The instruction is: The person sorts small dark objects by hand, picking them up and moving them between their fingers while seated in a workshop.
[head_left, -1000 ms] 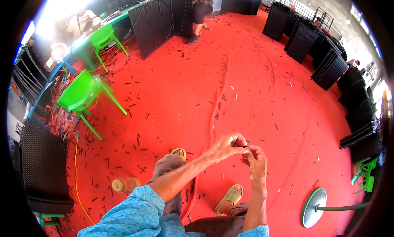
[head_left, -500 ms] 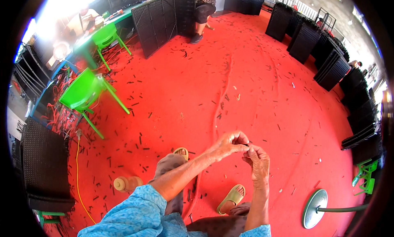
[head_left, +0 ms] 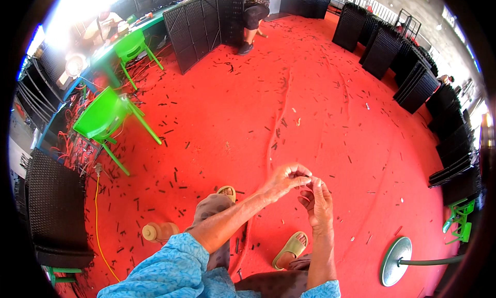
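Observation:
My left hand (head_left: 285,182) is held out over the red floor, thumb and forefinger pinched together. My right hand (head_left: 321,205) meets it at the fingertips, with thumb and index finger closed and the other fingers curled. Whatever lies between the fingertips is too small or too well covered to make out. Below, my feet in yellow-green sandals (head_left: 290,250) rest on the red carpet (head_left: 206,117), where many short black strips are scattered.
Green chairs (head_left: 98,118) stand at the left beside a cluttered workbench. A person sits behind black woven panels (head_left: 194,32) at the back. More black panels (head_left: 383,51) line the right. A capped bottle (head_left: 160,232) and a round base with a pole (head_left: 397,262) are near me.
The right hand has shifted slightly left and turned, its lower fingers more visible. A small dark bit seen between the fingertips before is now hidden. The left hand has barely moved.

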